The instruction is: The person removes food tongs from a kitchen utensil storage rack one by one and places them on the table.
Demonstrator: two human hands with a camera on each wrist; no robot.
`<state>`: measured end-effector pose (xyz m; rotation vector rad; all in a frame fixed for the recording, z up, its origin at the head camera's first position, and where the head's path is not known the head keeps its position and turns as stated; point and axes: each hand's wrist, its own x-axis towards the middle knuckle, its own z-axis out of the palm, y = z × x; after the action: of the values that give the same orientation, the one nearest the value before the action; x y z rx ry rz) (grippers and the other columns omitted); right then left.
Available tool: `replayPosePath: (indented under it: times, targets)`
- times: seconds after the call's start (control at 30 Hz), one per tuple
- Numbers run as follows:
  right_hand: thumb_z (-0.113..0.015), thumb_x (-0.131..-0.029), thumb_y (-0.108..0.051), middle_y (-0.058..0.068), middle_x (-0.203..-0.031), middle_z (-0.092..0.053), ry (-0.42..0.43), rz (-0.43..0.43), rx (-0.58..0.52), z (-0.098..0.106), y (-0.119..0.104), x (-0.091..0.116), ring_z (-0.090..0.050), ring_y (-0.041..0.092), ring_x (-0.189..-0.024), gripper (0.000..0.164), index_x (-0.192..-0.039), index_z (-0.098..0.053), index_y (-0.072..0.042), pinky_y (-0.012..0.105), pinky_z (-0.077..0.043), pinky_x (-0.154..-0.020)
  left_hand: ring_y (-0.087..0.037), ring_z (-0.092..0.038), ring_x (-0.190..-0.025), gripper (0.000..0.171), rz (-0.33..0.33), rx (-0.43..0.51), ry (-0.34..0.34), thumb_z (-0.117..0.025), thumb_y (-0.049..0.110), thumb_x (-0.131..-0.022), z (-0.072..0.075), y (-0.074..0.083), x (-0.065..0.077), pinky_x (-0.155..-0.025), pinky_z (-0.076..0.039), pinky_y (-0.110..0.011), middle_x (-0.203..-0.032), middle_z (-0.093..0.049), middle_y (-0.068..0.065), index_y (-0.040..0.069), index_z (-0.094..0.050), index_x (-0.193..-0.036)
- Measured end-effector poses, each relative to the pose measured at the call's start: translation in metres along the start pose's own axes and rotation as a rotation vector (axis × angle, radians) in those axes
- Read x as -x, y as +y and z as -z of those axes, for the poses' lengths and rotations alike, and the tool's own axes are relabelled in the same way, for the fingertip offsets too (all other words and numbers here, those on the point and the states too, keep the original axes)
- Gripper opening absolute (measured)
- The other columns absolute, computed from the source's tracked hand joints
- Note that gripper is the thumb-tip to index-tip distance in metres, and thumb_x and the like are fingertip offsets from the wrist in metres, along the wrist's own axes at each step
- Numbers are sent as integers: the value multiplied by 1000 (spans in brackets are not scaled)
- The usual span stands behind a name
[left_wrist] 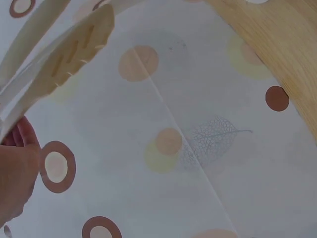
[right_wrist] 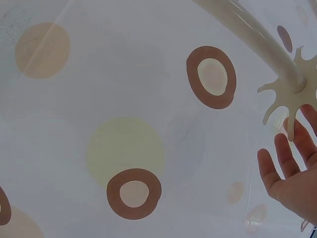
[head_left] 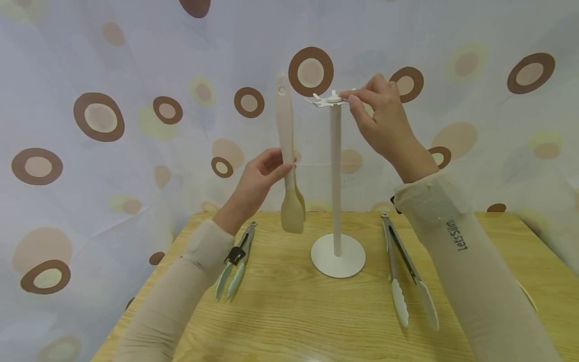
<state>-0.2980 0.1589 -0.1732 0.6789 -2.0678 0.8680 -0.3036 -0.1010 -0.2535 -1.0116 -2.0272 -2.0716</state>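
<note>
My left hand [head_left: 258, 176] grips a pair of cream tongs [head_left: 285, 125] around the middle of the arms. They hang upright, holed end up, with beige spatula-like tips pointing down above the table. The left wrist view shows one tip [left_wrist: 79, 54] with slots and a scalloped edge. A white utensil stand [head_left: 336, 176] rises just right of the tongs, on a round base [head_left: 338, 266]. At its top, my right hand [head_left: 382, 115] pinches the hook ring [head_left: 323, 102] between thumb and fingers. In the right wrist view several hooks [right_wrist: 270, 114] spread around the pole, partly behind the fingers.
Tongs with pale green tips [head_left: 235, 276] lie on the wooden table [head_left: 280, 311] at the left, partly below the left sleeve. Longer tongs with white tips [head_left: 400, 301] lie right of the base. A patterned cloth [head_left: 181, 50] hangs behind the table.
</note>
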Motion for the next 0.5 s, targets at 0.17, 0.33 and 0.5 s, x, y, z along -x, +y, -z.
replayPosePath:
  times: [0.17,0.33,0.5]
  targets:
    - [-44,-100,-16,13,-91,-42,1,-4,-4,0,-1,0,-32,26,-91,33,-118,-68,-4,36,-25,-80,-17,-60,-94,31,59,-160,131,-67,10,-90,-5,-1,2,-87,-46,-32,-100,-64,0,3,-60,-120]
    - [-44,-100,-16,15,-92,-42,1,-8,-5,0,-1,0,-32,25,-91,33,-118,-68,-4,36,-25,-79,-19,-62,-84,33,109,-318,197,-73,18,-86,-8,-5,5,-81,-49,-33,-97,-64,-5,5,-60,-113]
    - [-43,-100,-17,18,-93,-42,-2,-13,-8,0,-1,1,-31,25,-91,34,-119,-68,-4,36,-25,-79,-22,-61,-82,35,153,-414,213,-75,22,-84,-11,-12,10,-74,-51,-34,-96,-61,-8,5,-57,-109]
